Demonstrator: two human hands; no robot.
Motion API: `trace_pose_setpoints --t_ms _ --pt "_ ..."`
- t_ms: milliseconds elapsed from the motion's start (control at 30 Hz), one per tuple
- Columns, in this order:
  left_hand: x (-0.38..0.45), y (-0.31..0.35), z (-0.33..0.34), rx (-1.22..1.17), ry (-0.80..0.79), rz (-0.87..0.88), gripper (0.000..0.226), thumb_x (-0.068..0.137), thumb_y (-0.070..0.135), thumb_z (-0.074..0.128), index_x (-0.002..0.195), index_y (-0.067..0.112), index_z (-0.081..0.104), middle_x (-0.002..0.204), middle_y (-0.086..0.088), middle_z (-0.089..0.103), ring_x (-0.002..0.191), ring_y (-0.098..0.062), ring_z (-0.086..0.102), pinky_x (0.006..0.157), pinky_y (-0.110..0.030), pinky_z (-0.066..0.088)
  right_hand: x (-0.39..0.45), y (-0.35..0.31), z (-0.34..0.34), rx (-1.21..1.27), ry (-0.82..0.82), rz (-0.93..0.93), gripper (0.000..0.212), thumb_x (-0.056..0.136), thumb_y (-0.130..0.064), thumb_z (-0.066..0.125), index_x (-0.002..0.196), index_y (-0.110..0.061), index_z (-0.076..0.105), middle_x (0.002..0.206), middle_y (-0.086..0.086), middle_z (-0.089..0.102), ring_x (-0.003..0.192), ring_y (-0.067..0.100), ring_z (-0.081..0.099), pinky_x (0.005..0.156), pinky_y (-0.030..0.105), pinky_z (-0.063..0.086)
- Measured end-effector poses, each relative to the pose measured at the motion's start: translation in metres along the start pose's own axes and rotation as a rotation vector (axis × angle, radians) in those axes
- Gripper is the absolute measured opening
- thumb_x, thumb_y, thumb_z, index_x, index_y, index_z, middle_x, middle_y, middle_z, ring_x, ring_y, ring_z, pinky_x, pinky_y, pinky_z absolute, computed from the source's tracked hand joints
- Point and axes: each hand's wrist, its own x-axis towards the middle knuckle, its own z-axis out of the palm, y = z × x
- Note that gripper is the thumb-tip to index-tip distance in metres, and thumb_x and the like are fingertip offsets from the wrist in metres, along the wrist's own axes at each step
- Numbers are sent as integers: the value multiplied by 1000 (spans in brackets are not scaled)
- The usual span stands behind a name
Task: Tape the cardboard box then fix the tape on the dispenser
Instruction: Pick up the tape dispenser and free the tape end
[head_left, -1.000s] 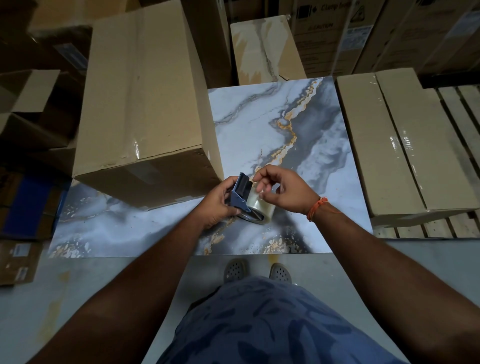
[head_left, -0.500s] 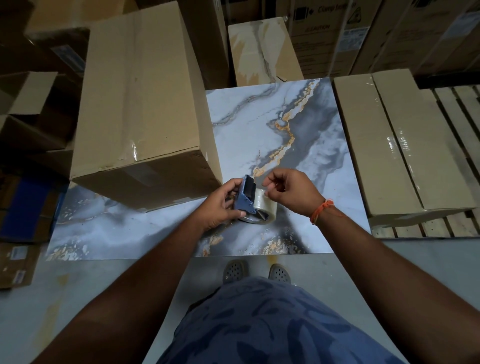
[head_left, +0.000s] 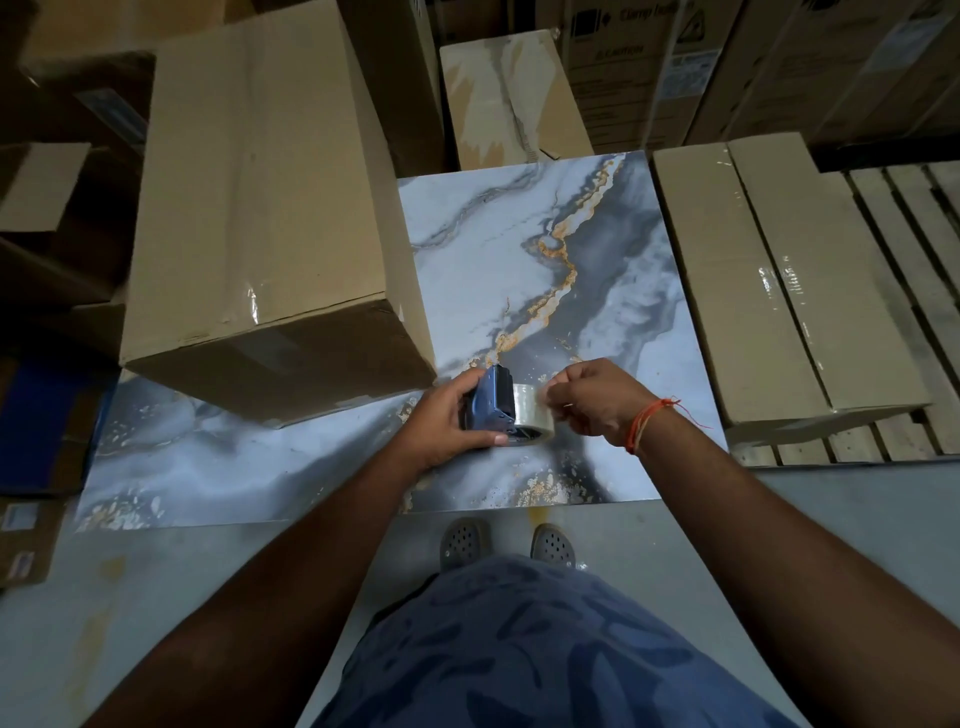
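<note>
A blue tape dispenser (head_left: 491, 402) with a clear tape roll (head_left: 535, 421) is held above the marbled tabletop (head_left: 519, 260). My left hand (head_left: 447, 421) grips the dispenser's blue body from the left. My right hand (head_left: 592, 397) pinches the tape at the top right of the roll, its fingertips touching it. A big closed cardboard box (head_left: 260, 208), with clear tape shining along its top seam, stands on the table's left half, just beyond my left hand.
A long flat carton (head_left: 779, 280) lies on wooden slats (head_left: 914, 249) to the right of the table. More cartons stand behind the table and at far left. My shoes (head_left: 506, 543) are on the grey floor at the table's front edge.
Both hands with the dispenser have shifted slightly. The dispenser has turned more upright in my left hand, and my right fingers have moved from over the roll to its right side.
</note>
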Motion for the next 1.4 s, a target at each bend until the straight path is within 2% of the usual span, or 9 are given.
trace_pose_setpoints --t_ms 133,233,367,533,667,800,967,1200,1400 --pt "3 10 -14 279 51 151 69 67 38 93 126 21 63 111 8 67 103 -12 64 86 -32 52 1 4 7 -30 15 -88 23 91 4 61 72 -7 65 63 12 64 48 15 54 42 19 41" --pt "7 23 -26 532 24 174 74 67 48 90 131 25 61 113 9 67 100 -12 61 79 -28 45 6 8 14 -66 89 -118 25 88 7 63 68 -6 68 57 9 62 41 10 52 40 19 41" --pt "8 34 -21 749 48 131 84 67 74 73 140 37 52 124 8 68 107 -17 63 80 -29 48 9 12 16 26 137 -105 16 89 10 59 79 4 70 57 11 60 30 1 48 35 12 38" --pt "12 39 -3 711 44 179 85 73 74 71 146 37 47 141 8 61 124 -17 59 99 -35 50 16 23 9 72 217 -87 17 89 6 60 79 4 73 54 5 63 35 7 50 34 16 37" --pt "21 49 11 782 -1 218 74 77 76 65 139 41 42 129 8 63 110 -18 63 87 -37 54 17 38 -4 73 252 -58 22 88 8 57 76 0 74 49 1 63 34 5 51 34 14 36" --pt "35 65 27 864 -55 307 67 78 71 66 132 34 50 121 7 67 103 -21 66 80 -35 54 20 57 -21 106 245 -38 28 85 8 62 62 -8 69 38 -5 55 35 10 46 36 15 35" --pt "45 77 42 920 -73 318 59 75 69 68 121 35 54 111 10 70 96 -20 68 73 -32 54 22 67 -47 122 243 -43 23 85 3 63 66 -7 72 48 5 60 38 12 47 39 16 37" --pt "57 92 62 982 -87 257 65 66 77 53 116 35 52 103 7 72 91 -23 69 72 -38 57 28 74 -70 78 276 -69 15 88 -3 67 74 1 74 60 11 64 47 14 52 43 19 42" --pt "57 91 64 979 -72 237 68 64 77 49 116 34 54 102 5 72 89 -23 69 72 -37 57 29 78 -73 90 275 -88 21 89 -3 69 70 -9 74 43 -7 62 31 -2 47 36 13 38"
